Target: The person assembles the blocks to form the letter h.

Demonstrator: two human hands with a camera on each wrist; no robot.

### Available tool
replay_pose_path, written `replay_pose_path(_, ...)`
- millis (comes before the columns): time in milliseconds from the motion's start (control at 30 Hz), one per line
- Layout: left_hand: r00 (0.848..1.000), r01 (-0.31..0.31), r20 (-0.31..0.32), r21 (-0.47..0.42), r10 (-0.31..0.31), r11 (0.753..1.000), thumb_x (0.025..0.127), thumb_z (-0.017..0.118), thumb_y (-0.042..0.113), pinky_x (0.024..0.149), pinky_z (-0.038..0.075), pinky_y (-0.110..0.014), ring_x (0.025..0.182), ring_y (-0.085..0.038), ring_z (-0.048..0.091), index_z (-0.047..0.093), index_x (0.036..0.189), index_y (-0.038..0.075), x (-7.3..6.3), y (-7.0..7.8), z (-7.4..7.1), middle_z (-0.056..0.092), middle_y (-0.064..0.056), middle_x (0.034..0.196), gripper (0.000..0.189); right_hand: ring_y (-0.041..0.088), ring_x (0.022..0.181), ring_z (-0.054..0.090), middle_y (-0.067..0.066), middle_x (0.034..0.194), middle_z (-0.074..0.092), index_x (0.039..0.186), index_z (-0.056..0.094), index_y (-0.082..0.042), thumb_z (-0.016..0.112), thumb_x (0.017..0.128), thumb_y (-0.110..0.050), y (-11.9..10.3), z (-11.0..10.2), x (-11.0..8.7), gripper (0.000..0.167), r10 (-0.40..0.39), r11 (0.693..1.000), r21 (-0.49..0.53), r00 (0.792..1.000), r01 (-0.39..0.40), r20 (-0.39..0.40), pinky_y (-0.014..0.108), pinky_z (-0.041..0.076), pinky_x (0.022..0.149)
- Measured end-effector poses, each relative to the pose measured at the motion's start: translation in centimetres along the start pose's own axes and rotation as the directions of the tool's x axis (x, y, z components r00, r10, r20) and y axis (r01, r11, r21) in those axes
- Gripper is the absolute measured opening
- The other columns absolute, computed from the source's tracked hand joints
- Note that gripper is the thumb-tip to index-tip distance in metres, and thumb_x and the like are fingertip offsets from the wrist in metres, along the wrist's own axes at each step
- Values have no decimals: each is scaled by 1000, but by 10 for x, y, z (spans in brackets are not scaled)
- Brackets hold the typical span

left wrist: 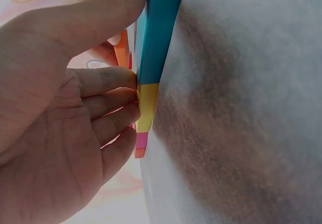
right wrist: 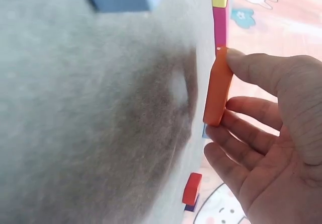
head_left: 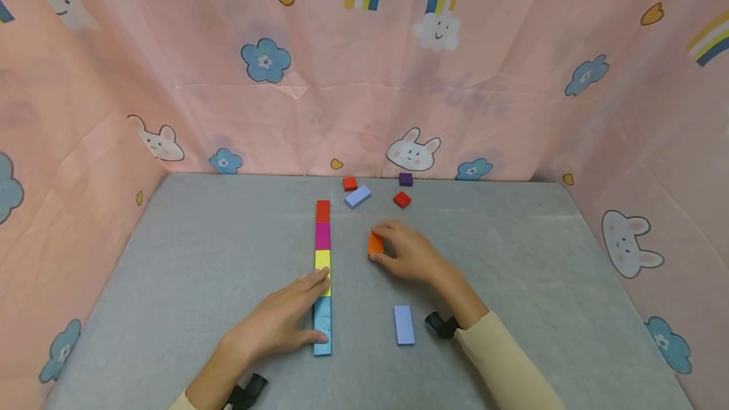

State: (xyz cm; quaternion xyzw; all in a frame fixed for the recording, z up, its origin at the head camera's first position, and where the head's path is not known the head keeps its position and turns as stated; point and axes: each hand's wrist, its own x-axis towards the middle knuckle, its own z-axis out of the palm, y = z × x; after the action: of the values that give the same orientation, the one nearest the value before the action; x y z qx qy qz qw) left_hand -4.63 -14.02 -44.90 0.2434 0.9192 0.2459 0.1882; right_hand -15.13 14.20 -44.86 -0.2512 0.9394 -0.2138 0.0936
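Note:
A straight row of blocks runs away from me: a blue block [head_left: 322, 315] nearest, then a yellow block [head_left: 322, 259], a magenta block [head_left: 322, 236] and a red block [head_left: 323, 211] at the far end. My left hand [head_left: 276, 321] rests on this row, its thumb on the blue block and its fairly straight fingertips touching the yellow one. To the right of the row, my right hand [head_left: 412, 255] pinches an orange block [right wrist: 219, 89] between thumb and fingers. The orange block appears lifted off the table in the right wrist view.
A periwinkle block [head_left: 404, 325] lies near the right forearm. Toward the table's back edge lie another periwinkle block [head_left: 357, 197], two small red blocks, one left [head_left: 350, 184] and one right [head_left: 402, 199], and a purple block [head_left: 405, 180]. Pink printed cloth [head_left: 342, 112] surrounds the grey table.

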Motion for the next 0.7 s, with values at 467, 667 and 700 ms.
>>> replay_pose_path(467,1000,4,4,-4,-3,1000,85,90,36,128,38,-55,161,-33,35,43,160,2,0,1,-1,32,-10,175,95,30,138,61,10,149,64,146,64,-7,77,99,-32,7,1,-37,55,-49,999,19,998,48,29,52,50,119)
replay_pose_path(667,1000,20,8,-17,-20,1000,85,89,36,127,39,-55,161,-34,35,43,161,3,2,3,1,32,-9,175,95,29,139,60,9,149,63,146,64,-8,77,98,-32,11,5,-56,55,-28,999,40,998,26,47,52,50,119)
replay_pose_path(700,1000,27,6,-20,-27,999,85,90,36,126,40,-55,161,-34,35,43,161,3,2,3,1,32,-9,175,95,29,140,60,9,150,63,146,64,-8,77,98,-32,12,5,-58,55,-27,999,44,998,24,49,52,50,119)
